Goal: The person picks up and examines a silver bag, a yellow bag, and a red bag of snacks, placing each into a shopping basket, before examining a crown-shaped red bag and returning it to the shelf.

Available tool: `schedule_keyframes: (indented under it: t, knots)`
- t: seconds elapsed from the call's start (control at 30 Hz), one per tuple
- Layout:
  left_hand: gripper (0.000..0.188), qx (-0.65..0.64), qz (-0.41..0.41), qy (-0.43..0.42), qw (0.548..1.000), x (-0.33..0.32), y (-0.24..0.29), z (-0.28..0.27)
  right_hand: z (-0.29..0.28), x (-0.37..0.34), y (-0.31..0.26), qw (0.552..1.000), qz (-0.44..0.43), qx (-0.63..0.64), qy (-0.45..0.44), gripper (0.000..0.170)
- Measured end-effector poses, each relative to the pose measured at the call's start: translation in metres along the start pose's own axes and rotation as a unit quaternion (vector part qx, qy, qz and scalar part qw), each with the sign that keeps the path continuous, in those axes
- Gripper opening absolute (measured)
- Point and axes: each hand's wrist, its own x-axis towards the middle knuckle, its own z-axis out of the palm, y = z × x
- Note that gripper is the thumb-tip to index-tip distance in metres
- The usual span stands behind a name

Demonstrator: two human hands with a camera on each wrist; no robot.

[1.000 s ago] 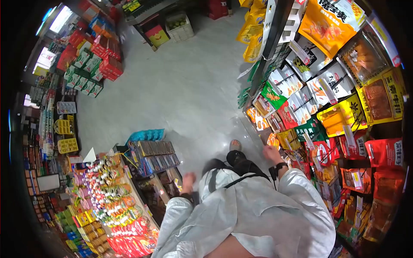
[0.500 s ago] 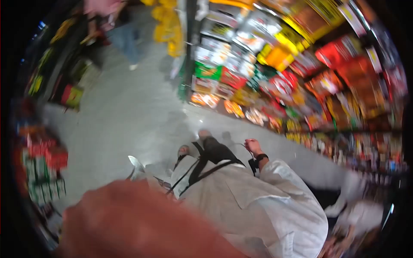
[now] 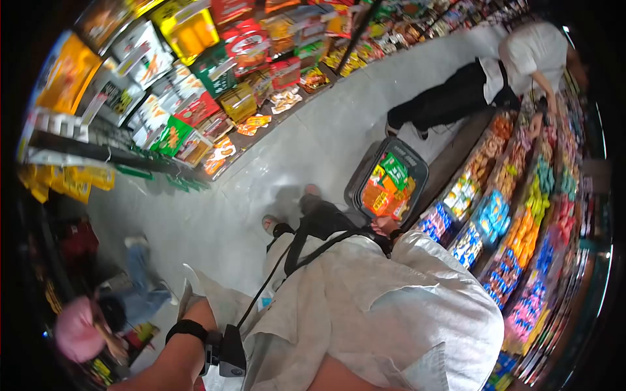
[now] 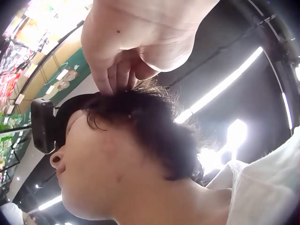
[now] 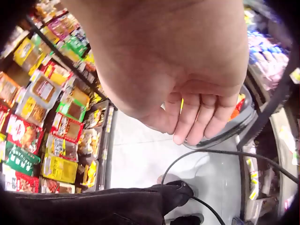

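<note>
My left hand [image 4: 140,37] is raised to my head, its bent fingers touching the dark hair [image 4: 150,126] by the black head strap [image 4: 77,105]. The fingertips are partly hidden there. My right hand [image 3: 383,225] hangs low at my side with loosely curled fingers, and nothing shows in it. Just beyond it on the floor stands a dark shopping basket [image 3: 356,186]. Inside lie a green packet [image 3: 395,171] and a red-orange packet [image 3: 383,201]. In the right wrist view the hand overlaps the basket's grey rim [image 5: 251,115].
Shelves of bagged snacks [image 3: 246,49] run along the far left. Bins of wrapped sweets [image 3: 495,215] line my right side. A person in dark trousers [image 3: 450,94] leans over the bins; another in pink [image 3: 78,329] is at lower left. A black cable [image 5: 225,152] loops below my right hand.
My view has swung right, from the aisle and snack rack to the basket and sweet bins. My left hand has risen from beside my body to my head.
</note>
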Motion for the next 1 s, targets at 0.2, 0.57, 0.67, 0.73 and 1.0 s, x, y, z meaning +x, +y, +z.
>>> schedule_keyframes:
  t: [0.2,0.57,0.67,0.73,1.0]
  knots:
    - [0.015,-0.002,-0.239,0.168,0.956,-0.097,-0.050,-0.019,-0.030,0.017,0.036,0.997,0.005,0.069,-0.023,0.023]
    - [0.034,0.337,-0.873,-0.028,0.351,-0.461,-0.120,-0.126,-0.103,0.157,0.027,0.980,-0.187,0.044,-0.051,0.019]
    - [0.038,0.342,-0.905,-0.036,0.249,-0.518,-0.144,-0.140,-0.104,0.171,0.019,0.982,-0.160,0.096,-0.034,0.022]
    - [0.049,0.331,-0.926,-0.090,0.157,-0.577,-0.135,-0.180,-0.102,0.187,0.016,0.984,-0.143,0.104,-0.017,0.023]
    - [0.119,0.301,-0.880,-0.344,-0.129,-0.723,-0.201,-0.177,-0.074,0.337,0.020,0.954,-0.217,-0.169,0.117,0.029]
